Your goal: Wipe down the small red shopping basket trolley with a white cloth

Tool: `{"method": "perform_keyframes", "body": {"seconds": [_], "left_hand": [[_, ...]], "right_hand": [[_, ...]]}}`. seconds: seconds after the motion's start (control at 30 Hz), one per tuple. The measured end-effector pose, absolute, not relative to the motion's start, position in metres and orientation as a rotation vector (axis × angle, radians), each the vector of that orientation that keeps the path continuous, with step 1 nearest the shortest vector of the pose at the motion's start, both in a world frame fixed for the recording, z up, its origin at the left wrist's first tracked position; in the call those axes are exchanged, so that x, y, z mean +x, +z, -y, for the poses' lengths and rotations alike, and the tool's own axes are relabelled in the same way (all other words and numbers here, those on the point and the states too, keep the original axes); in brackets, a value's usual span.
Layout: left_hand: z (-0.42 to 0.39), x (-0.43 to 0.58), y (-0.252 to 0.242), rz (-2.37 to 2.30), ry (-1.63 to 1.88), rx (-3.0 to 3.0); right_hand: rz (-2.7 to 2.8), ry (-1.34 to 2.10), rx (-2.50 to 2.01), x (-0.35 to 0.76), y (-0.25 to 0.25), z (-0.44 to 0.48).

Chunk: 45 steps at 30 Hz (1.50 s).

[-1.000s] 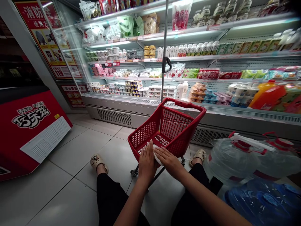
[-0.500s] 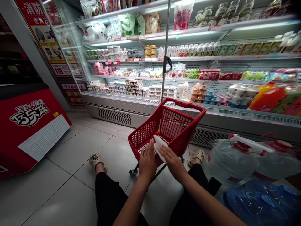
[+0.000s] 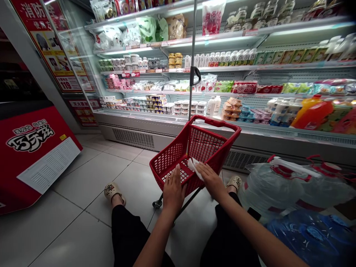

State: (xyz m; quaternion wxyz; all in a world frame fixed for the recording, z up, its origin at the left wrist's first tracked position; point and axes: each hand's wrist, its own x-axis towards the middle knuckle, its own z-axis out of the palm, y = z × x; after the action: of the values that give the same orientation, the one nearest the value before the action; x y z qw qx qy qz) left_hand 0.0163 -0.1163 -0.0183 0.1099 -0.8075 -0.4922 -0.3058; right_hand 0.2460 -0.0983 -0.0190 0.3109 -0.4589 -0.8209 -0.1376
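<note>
A red plastic shopping cart (image 3: 164,163) with a latticed basket stands in front of me. My left hand (image 3: 172,191) lies over its near rim, fingers stretched out together and pointing forward, with nothing seen in it. Over the right part of that near rim is my right hand (image 3: 213,180), holding a crumpled white tissue (image 3: 195,167) under its fingers. The tissue sticks out past the hand towards the inside of the basket. Both palms face down or inward, so what they touch underneath is hidden.
Behind the cart runs a refrigerated display case (image 3: 133,137) with a glass door handle (image 3: 195,76). Large water bottles (image 3: 267,189) and a blue water jug (image 3: 311,237) stand close on my right. A red freezer (image 3: 36,148) is at left. My feet straddle the cart.
My right hand has moved right with the tissue, away from my left hand, and the gap between them has widened. My left hand stays nearly in place at the rim.
</note>
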Motion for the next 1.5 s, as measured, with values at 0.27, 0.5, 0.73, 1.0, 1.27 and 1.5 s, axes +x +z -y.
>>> {"method": "perform_keyframes", "body": {"seconds": [0.27,0.5,0.73,1.0,1.27,1.5], "left_hand": [[0.116,0.016,-0.018,1.434,-0.9,-2.385],[0.12,0.017,-0.013,1.458,-0.906,-2.41],[0.12,0.019,-0.011,1.459,-0.873,-2.408],[0.119,0.019,-0.012,1.459,-0.859,-2.4],[0.118,0.018,-0.015,1.439,-0.855,-2.394],[0.118,0.018,-0.014,1.441,-0.842,-2.397]], "right_hand": [[2.373,-0.376,-0.968,0.222,-0.019,0.117],[1.977,-0.51,-1.355,0.333,0.024,0.067],[2.0,-0.348,-1.328,0.319,0.004,0.057],[2.174,-0.191,-1.191,0.239,-0.021,0.1],[1.906,-0.062,-1.235,0.247,0.004,0.098],[1.884,-0.184,-1.207,0.266,0.0,0.082]]}}
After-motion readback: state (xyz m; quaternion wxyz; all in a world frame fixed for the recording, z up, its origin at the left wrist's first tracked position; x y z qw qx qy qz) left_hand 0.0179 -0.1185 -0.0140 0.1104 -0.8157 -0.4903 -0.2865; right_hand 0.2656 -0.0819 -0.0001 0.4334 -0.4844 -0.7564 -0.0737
